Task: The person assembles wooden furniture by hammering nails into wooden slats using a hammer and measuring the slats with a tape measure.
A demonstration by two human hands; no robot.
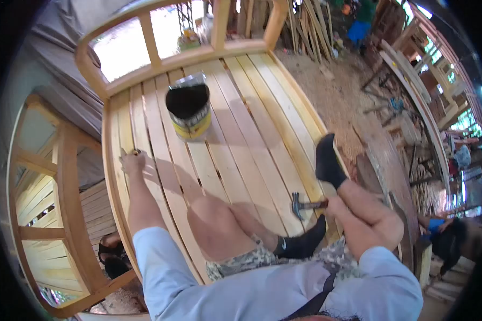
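Over the slatted bed [235, 171], I see the right hand [334, 206], grip clamped on the claw hammer [298, 205], handle crosswise, head leftward; the left hand [134, 160] is well apart, forward and leftward; its closure I cannot tell.

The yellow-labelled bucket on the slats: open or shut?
Open: the bucket shows its dark inside through the top. What it contains, I cannot tell.

- One head-worn view faces forward and steeply down.
- It looks from close above the shirt [241, 291] at the bottom edge, with the left hand [133, 160] and right hand [335, 207] both inside the view.
- The slatted platform [235, 171] spans the middle; the rounded, wide field bows straight edges and leaves dark corners.
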